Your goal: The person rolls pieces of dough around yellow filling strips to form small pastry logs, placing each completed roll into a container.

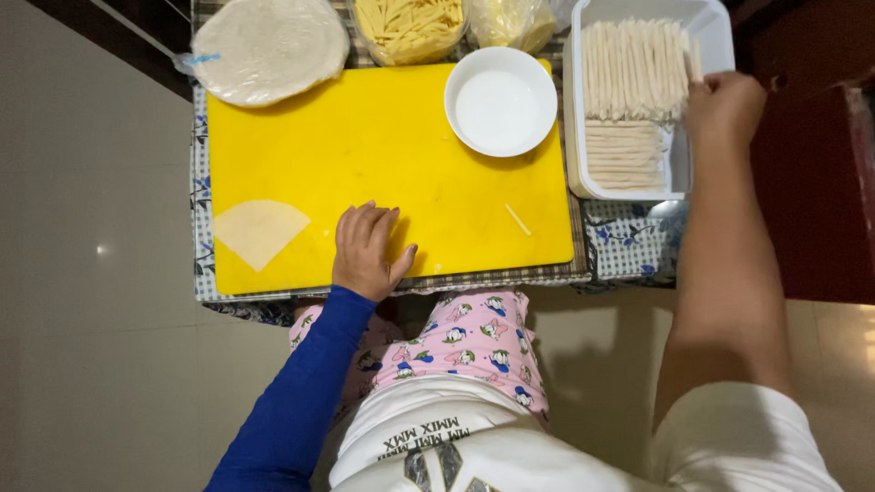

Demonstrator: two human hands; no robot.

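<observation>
Head camera footage looked straight down at a person seated before a small table. Left hand point(367, 251), in a blue sleeve, lay flat and empty on the near edge of a yellow cutting board point(383, 155), fingers spread a little, thumb angled out to the side. Right hand point(723, 107), arm bare, reached out to the far right over a white rectangular tray point(711, 27); its fingers were curled at the right end of the upper row of pale rolled sticks point(633, 68), and it seemed to pinch one of them, though the grip itself was hidden under the knuckles. A second, shorter stack of rolled sticks lay crosswise below the first row in the same tray.

On the board, well left of the left hand, lay a triangular piece of wrapper point(258, 230), pale and flat. One loose thin strip point(518, 220) rested on the board's right side, apart from both hands. A white bowl point(500, 100) with a whitish liquid or paste stood at the board's far right corner, just beside the tray. Beyond the board sat a round stack of wrappers point(269, 46) in clear plastic, a clear container of yellowish cut strips point(410, 27), and a plastic bag of something yellow point(512, 20). A patterned tablecloth point(629, 241) covered the table, over a pale tiled floor point(91, 273).
</observation>
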